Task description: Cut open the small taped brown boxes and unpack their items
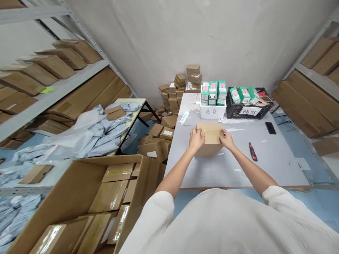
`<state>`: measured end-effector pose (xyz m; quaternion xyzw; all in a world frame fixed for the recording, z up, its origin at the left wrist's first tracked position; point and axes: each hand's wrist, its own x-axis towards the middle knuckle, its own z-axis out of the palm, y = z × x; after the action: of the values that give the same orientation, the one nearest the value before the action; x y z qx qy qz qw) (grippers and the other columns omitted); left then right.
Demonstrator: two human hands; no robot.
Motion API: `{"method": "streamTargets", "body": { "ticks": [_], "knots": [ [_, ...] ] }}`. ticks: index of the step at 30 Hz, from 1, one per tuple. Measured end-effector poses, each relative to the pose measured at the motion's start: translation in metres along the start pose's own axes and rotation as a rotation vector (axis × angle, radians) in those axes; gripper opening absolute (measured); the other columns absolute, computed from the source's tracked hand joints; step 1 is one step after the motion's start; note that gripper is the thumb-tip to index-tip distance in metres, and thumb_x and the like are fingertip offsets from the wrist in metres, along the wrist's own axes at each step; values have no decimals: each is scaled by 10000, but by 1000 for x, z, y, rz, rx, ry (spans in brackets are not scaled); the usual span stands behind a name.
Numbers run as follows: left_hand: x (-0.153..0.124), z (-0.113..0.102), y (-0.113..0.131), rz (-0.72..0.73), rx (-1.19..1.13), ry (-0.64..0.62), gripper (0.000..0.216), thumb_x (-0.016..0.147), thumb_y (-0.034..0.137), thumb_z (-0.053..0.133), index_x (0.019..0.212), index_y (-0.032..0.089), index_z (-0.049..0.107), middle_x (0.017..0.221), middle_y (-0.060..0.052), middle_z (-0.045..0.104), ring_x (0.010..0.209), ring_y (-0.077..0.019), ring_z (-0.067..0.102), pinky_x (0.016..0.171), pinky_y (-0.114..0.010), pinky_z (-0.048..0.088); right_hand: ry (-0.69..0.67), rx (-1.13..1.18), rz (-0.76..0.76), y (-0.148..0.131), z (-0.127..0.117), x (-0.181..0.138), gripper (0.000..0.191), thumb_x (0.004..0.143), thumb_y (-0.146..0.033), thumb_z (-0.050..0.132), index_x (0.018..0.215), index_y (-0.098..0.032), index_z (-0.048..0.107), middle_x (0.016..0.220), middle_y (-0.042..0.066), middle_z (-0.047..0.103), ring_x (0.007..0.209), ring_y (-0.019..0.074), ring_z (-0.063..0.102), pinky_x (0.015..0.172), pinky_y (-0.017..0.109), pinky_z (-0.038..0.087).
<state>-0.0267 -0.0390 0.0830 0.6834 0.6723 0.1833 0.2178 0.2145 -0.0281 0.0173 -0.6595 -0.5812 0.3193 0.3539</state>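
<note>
A brown cardboard box (211,135) stands on the grey table (190,169) in front of me, its top facing up. My left hand (196,139) is closed at the box's left top edge, with its fingers curled over the top. At the opposite end my right hand (227,139) pinches the right top edge, thumb and fingers bent. What lies under the fingertips is hidden. To the right of my right hand lies a red and black utility knife (253,152).
Behind the box stand a white bin (213,112) and a black crate (237,111), both with green-and-white boxes. A phone (270,128) and a power strip (184,118) lie on the table. At left, a large carton (75,183) holds taped boxes; shelves (87,73) flank both sides.
</note>
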Motion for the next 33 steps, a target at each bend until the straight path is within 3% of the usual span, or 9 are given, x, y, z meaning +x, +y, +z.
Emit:
{"method": "streamTargets", "body": {
  "ticks": [8, 13, 16, 19, 22, 25, 33],
  "knots": [
    [4, 54, 35, 131, -170, -140, 528, 983, 345, 647, 1503, 260, 609, 1683, -123, 431, 1393, -332, 606, 1203, -456, 494, 179, -54, 11, 28, -66, 6, 670, 844, -305, 614, 1509, -228, 630, 1476, 120, 703, 1365, 381, 619, 1223, 574, 474],
    [9, 66, 50, 226, -118, -202, 525, 1011, 338, 585, 1529, 254, 594, 1726, -123, 410, 1540, -356, 464, 1270, -495, 391, 247, 62, -20, 41, -90, 5, 538, 926, -362, 531, 1422, -236, 697, 1430, 121, 731, 1394, 375, 596, 1242, 598, 442],
    [11, 60, 55, 217, 5, -138, 423, 1029, 369, 563, 1424, 255, 663, 1665, -149, 483, 1589, -415, 354, 1296, -598, 276, 170, 177, -73, 40, -87, 4, 534, 942, -354, 493, 1430, -248, 681, 1470, 99, 715, 1368, 334, 633, 1230, 556, 466],
    [10, 52, 62, 191, -16, -108, 425, 1052, 473, 545, 1392, 253, 674, 1579, -164, 552, 1521, -402, 434, 1246, -553, 340, 79, 322, -110, 35, -70, 6, 561, 933, -363, 501, 1465, -253, 638, 1483, 99, 708, 1343, 304, 666, 1171, 524, 528],
    [7, 47, 64, 124, -123, -96, 624, 1041, 643, 535, 1531, 259, 576, 1561, -167, 579, 1470, -391, 505, 1203, -502, 395, -20, 403, -119, 35, -47, 11, 531, 928, -382, 522, 1427, -254, 652, 1456, 113, 717, 1293, 294, 700, 1113, 515, 569],
    [7, 42, 50, 29, -172, -61, 719, 1001, 682, 586, 1574, 250, 540, 1612, -175, 552, 1490, -408, 502, 1196, -492, 408, -57, 316, -106, 45, -29, 12, 466, 905, -369, 565, 1334, -251, 705, 1406, 103, 737, 1257, 286, 713, 1153, 518, 543],
    [16, 30, -29, -124, -285, -42, 623, 987, 399, 609, 1585, 233, 557, 1578, -149, 618, 1426, -353, 597, 1169, -440, 471, -25, -166, 71, 100, -19, 0, 414, 836, -305, 605, 1219, -249, 753, 1372, 100, 725, 1389, 317, 618, 1226, 508, 473]
  ]
}}
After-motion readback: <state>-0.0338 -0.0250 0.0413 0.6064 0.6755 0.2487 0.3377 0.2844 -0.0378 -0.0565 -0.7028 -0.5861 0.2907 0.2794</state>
